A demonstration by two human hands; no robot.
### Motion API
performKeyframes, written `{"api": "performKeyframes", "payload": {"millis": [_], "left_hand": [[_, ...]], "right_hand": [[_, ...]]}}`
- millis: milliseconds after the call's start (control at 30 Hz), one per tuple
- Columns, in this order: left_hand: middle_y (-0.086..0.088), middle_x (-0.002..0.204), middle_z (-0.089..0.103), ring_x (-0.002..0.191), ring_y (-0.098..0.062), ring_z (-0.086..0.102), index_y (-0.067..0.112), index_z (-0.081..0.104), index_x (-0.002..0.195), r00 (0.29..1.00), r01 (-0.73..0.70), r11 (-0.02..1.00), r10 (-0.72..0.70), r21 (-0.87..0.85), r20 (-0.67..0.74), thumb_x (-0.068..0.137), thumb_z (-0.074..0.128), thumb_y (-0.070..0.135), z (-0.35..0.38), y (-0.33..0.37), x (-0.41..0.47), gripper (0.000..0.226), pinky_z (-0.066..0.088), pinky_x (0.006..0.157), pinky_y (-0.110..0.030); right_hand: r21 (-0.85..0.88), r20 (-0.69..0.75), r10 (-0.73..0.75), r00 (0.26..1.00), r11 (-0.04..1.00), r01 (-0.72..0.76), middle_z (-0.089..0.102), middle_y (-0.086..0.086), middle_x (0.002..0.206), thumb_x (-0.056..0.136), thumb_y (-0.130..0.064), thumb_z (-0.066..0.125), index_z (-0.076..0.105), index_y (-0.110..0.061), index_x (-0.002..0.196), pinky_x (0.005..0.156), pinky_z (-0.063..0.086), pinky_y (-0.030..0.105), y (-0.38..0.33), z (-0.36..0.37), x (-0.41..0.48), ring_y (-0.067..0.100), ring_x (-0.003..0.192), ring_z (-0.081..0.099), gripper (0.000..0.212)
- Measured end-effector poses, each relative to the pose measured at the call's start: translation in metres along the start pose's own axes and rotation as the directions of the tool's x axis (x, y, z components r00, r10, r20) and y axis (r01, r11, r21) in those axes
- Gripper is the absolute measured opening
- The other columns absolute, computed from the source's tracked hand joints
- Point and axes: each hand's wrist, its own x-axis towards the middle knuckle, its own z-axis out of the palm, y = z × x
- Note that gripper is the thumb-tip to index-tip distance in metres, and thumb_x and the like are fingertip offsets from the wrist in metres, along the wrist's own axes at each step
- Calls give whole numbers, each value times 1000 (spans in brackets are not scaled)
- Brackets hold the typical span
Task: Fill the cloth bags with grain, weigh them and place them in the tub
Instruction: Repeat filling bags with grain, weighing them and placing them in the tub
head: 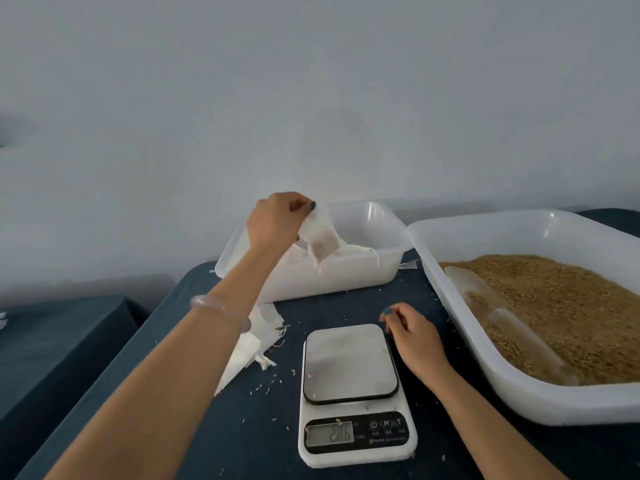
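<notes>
altogether 2 tubs [346, 278] [519, 400], 1 scale [349, 362]

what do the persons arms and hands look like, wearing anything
Both arms are bare, with no sleeves in view. The left forearm carries a clear, pale, translucent bangle with a smooth rounded shape. The nails that show on the left hand and the right hand are painted dark teal. No ring or watch shows on either.
</notes>
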Motion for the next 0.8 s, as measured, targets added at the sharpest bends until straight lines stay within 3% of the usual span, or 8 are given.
{"api": "performKeyframes", "payload": {"millis": [67, 200, 300, 467, 667, 800], "left_hand": [[6, 76, 74, 65, -11, 71, 33, 69, 89, 1000, -21, 997, 21, 72, -5, 96, 57, 32, 0, 5, 32, 15, 54, 70, -29], [-8, 96, 73, 91, -29, 67, 17, 72, 98, 998, -18, 994, 12, 103, 57, 93, 55, 20, 23, 6, 65, 19, 51, 74, -30], [-9, 105, 70, 97, -30, 64, 15, 69, 95, 976, -40, 974, -10, 221, 219, 93, 51, 15, 56, -5, 54, 18, 44, 72, -29], [-9, 103, 71, 91, -27, 64, 9, 71, 99, 892, -115, 931, -57, 347, 448, 97, 50, 19, 85, -31, 27, 23, 51, 75, -34], [-2, 115, 67, 105, -24, 59, 20, 67, 114, 879, -175, 942, 18, 286, 476, 103, 44, 39, 48, -45, 24, 33, 50, 91, -39], [12, 98, 73, 94, -8, 65, 27, 72, 96, 939, -91, 995, 71, 43, 337, 98, 54, 27, 4, -63, 7, 18, 48, 84, -28]], "right_hand": [[12, -20, -8, 1000, 1000, 8, 61, -9, 73, 101, -26, 47, 58, -31, 84, 58, 35, 19, 0, -1, -1, 1, 65, 56, 21], [24, -29, -23, 999, 999, 24, 61, -9, 73, 101, -26, 47, 59, -29, 86, 60, 37, 18, 2, -2, -2, 2, 67, 57, 19], [-16, 0, -41, 999, 999, 41, 60, -12, 74, 101, -27, 48, 58, -31, 86, 60, 38, 16, 2, -1, -2, 0, 68, 57, 18], [-36, 11, -26, 1000, 999, 27, 60, -13, 74, 101, -30, 47, 58, -33, 86, 58, 37, 17, 4, 0, -1, 1, 66, 57, 19], [-29, 14, -17, 1000, 999, 18, 60, -12, 73, 101, -31, 47, 58, -33, 86, 59, 36, 17, 3, 1, 0, 1, 66, 56, 18], [-2, 9, 1, 1000, 1000, -1, 61, -10, 72, 100, -31, 49, 58, -33, 83, 58, 36, 18, 3, 1, -1, 2, 64, 56, 20]]}}
